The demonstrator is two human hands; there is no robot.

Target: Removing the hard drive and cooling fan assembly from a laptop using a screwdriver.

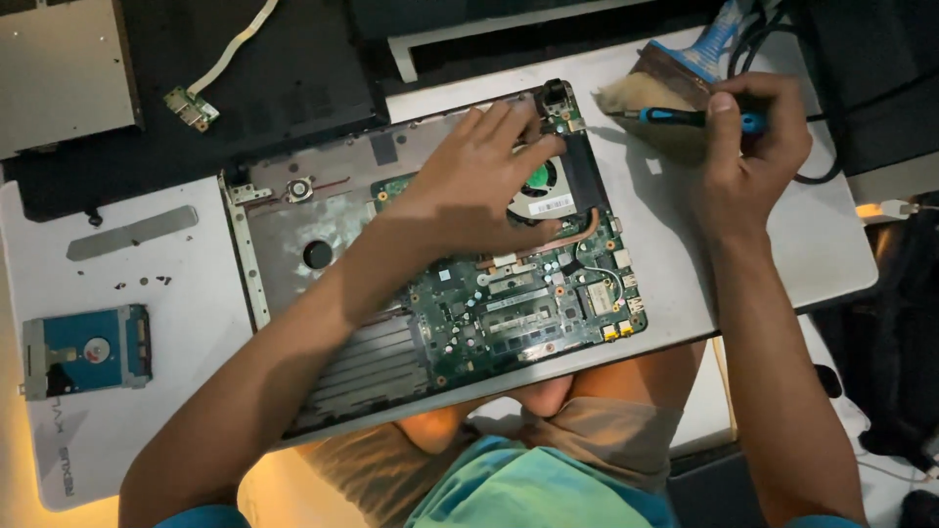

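An opened laptop base (293, 264) lies in front of me on a white board, its green motherboard (518, 313) exposed at the right. My left hand (479, 186) rests flat, fingers spread, on the cooling fan (540, 181) and the copper heat pipe at the laptop's upper right. My right hand (748, 161) is off the laptop's right side, closed around a screwdriver with a blue and black handle (685, 117); its tip points left toward the laptop's top right corner.
A brush with pale bristles and a blue handle (675, 68) lies behind the screwdriver. A blue hard drive (88, 349), a grey metal strip (132, 232) and small screws sit at left. A small board with a ribbon cable (196, 103) and a grey panel (59, 68) lie far left.
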